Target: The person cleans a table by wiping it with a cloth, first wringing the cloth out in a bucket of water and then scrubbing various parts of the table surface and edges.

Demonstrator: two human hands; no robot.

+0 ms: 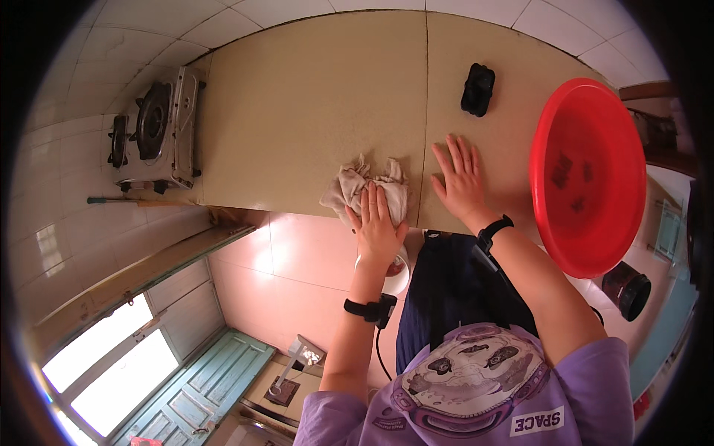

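Note:
My left hand holds down a crumpled, pale cleaning cloth at the front edge of the tan countertop. Its fingers lie together on top of the fabric and hide part of it. To the right, past a dark seam in the surface, my right hand rests palm down with fingers spread and holds nothing. Beyond those fingertips sits a small black tray-like object. A large red plastic basin stands right of my right hand, with dark marks on its inside.
At the counter's left end stands a two-burner gas stove. A long tool with a green handle lies by its front. White wall tiles border the back. Below are a white bucket, a dark bin and a teal door.

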